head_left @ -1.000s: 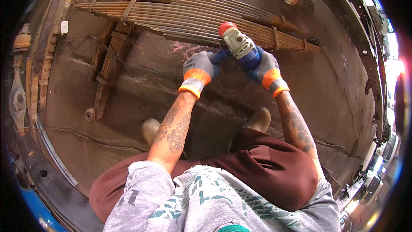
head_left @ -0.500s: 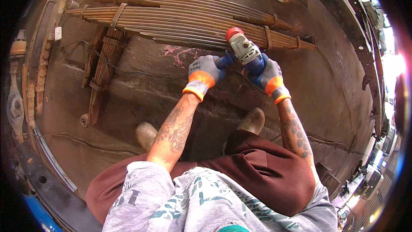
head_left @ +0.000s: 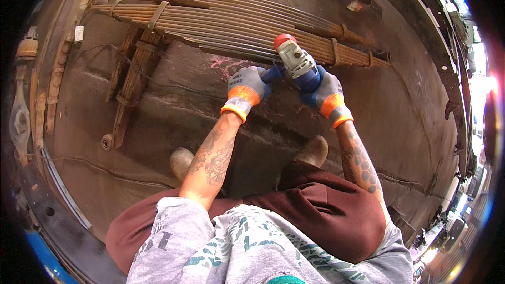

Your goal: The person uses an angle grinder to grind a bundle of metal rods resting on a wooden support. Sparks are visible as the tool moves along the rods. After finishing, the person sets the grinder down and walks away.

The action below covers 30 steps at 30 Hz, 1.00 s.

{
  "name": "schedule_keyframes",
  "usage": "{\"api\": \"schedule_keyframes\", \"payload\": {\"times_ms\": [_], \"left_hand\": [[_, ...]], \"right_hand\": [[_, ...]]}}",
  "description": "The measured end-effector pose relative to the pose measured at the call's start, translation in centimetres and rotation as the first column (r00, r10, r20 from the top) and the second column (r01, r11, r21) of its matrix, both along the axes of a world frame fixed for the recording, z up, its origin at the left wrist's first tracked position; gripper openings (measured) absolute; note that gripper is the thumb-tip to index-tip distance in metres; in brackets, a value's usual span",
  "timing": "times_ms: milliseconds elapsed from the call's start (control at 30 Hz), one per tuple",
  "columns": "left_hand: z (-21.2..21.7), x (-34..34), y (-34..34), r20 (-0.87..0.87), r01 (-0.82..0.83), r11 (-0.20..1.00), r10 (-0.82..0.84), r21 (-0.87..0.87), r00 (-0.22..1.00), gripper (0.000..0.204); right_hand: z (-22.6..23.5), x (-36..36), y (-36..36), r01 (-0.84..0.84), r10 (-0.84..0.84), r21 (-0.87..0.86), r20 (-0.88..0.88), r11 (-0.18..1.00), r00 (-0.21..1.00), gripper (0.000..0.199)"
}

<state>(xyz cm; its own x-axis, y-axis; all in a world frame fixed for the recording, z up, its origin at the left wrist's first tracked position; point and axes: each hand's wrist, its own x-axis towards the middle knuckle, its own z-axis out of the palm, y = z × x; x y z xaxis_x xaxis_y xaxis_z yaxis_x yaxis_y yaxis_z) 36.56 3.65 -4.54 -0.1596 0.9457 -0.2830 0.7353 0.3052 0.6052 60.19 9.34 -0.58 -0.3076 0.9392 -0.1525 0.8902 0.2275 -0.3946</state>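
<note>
Both of my gloved hands hold an angle grinder point(head_left: 298, 62) with a blue body, a silver head and a red part at its tip. Wrapped round the blue side handle is my left hand point(head_left: 246, 85). My right hand point(head_left: 324, 92) grips the blue body. The red tip is at the near edge of a rusty leaf spring pack point(head_left: 236, 32); whether it touches cannot be made out. Some leaves near the tool look bright and bare. Behind lies a second leaf spring pack point(head_left: 247, 8), with metal clips round both.
Another leaf spring pack point(head_left: 138, 66) lies under these at the left, its eye end toward me. A rusty can point(head_left: 359, 1) stands at the far right. Long metal beams point(head_left: 426, 13) line the right side. A cable point(head_left: 173, 88) crosses the floor; my boots point(head_left: 311, 151) rest close by.
The view has shifted slightly, so the springs sit a little to the right. My hands keep their grip, and the grinder has moved slightly left along the spring pack.
</note>
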Motion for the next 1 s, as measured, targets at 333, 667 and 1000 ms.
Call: {"api": "schedule_keyframes", "payload": {"times_ms": [333, 667, 1000], "left_hand": [[-2.4, 1.1, 2.1, 0.065, 0.027, 0.999, -0.029, 0.030, 0.997, 0.038], [-2.2, 0.9, 2.0, 0.067, -0.012, 0.996, 0.007, 0.086, 0.998, 0.045], [0.2, -0.2, 1.6, -0.009, -0.040, 0.998, 0.040, 0.049, 0.999, 0.056]], "right_hand": [[-1.3, 1.0, 0.9, 0.026, -0.026, 0.032, -0.011, 0.999, 1.000, 0.055], [-1.7, 1.1, 1.7, 0.010, -0.009, 0.060, -0.020, 0.998, 1.000, 0.056], [-0.1, -0.1, 2.0, -0.025, 0.025, 0.027, -0.008, 0.999, 1.000, 0.056]]}}
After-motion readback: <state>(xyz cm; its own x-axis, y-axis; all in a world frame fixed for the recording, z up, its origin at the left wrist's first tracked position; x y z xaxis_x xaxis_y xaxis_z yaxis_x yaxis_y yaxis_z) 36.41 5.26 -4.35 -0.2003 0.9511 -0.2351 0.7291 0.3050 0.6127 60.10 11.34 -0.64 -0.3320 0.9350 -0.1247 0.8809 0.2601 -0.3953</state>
